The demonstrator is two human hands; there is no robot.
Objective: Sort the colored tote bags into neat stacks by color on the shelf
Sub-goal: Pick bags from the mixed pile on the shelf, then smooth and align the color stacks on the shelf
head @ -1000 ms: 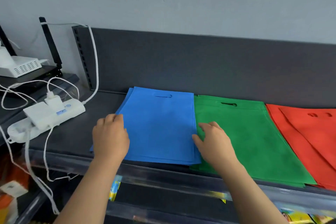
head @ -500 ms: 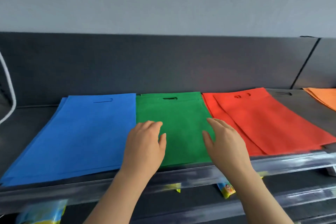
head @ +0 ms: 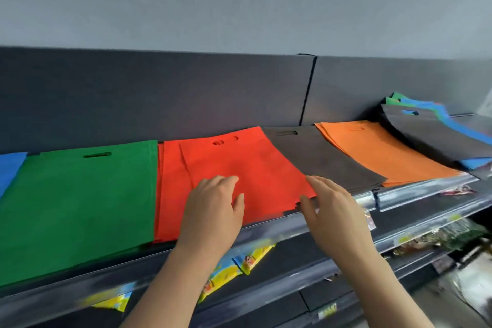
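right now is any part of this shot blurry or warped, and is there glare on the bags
Head view, centre: the red bags and green bags are sharp and evenly lit, with no glare on the fabric. Head view, lower part: the shelf rail shows streaky reflections, and the yellow packets beneath it are smeared. Head view overall: the wide lens tilts and bows that rail upward to the right.

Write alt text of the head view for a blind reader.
The left hand lies on an uneven stack of red tote bags on a dark shelf, the right hand at its right corner. Green bags lie left; black bags, orange bags and a mixed pile right.
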